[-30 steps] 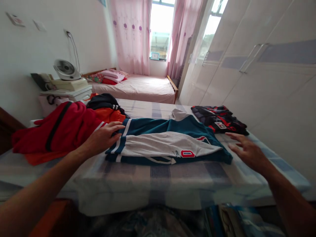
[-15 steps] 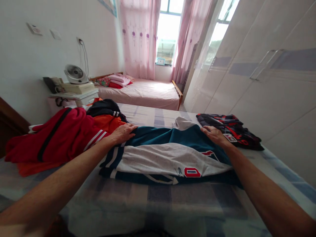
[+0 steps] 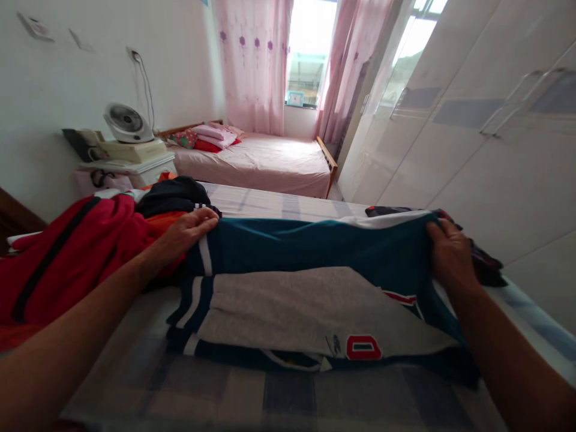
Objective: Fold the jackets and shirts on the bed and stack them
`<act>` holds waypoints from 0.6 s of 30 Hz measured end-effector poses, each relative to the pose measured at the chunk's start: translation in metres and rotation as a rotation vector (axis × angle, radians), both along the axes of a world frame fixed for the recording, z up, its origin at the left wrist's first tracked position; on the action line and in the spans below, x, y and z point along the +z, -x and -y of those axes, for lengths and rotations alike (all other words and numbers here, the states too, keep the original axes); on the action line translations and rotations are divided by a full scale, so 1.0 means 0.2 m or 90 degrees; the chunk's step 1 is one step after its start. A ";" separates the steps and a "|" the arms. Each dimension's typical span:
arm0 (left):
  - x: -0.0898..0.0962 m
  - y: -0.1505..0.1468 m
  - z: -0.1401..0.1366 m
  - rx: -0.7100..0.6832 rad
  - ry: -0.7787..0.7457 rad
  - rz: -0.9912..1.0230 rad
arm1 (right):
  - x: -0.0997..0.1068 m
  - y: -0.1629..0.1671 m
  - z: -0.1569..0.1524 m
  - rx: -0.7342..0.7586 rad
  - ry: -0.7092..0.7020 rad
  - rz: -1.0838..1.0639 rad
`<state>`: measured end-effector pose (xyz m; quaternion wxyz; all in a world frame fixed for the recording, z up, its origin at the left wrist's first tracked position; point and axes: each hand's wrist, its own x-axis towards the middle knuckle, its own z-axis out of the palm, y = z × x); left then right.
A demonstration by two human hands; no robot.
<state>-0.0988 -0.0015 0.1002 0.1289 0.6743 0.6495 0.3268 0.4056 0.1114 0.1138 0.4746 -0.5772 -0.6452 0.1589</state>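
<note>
A teal-and-grey sweatshirt [image 3: 288,306] is spread sideways across the bed, with navy-and-white striped bands at its left end. A red letter patch sits low on its grey part. My left hand [image 3: 195,226] pinches the far left corner by the bands. At the far right corner, my right hand [image 3: 450,249] is closed on the teal cloth. Between both hands the far edge is lifted and drawn fairly straight. The right hand and the raised cloth partly cover a dark folded garment [image 3: 488,264].
On the left lies a heap with a red garment [image 3: 90,252] and a black one [image 3: 173,195]. Checked bedding [image 3: 288,393] covers the bed. Beyond are a pink bed [image 3: 270,159] and a small fan [image 3: 128,123]. White wardrobe doors [image 3: 472,162] line the right side.
My right hand has moved right and closed on the sweatshirt, lifting its far edge taut. My left hand now pinches its corner. The view has shifted slightly.
</note>
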 end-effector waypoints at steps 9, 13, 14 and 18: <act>-0.13 -0.10 -0.23 0.240 0.059 -0.356 | -0.15 0.19 -0.30 -0.044 0.112 0.186; -0.14 -0.10 -0.18 0.137 -0.073 -0.424 | -0.23 0.06 -0.28 -0.003 0.189 0.192; -0.14 -0.09 -0.16 0.090 -0.104 -0.439 | -0.23 0.02 -0.25 0.040 0.209 0.184; -0.21 -0.05 -0.15 -0.037 -0.075 -0.487 | -0.18 -0.05 -0.13 0.192 0.321 0.264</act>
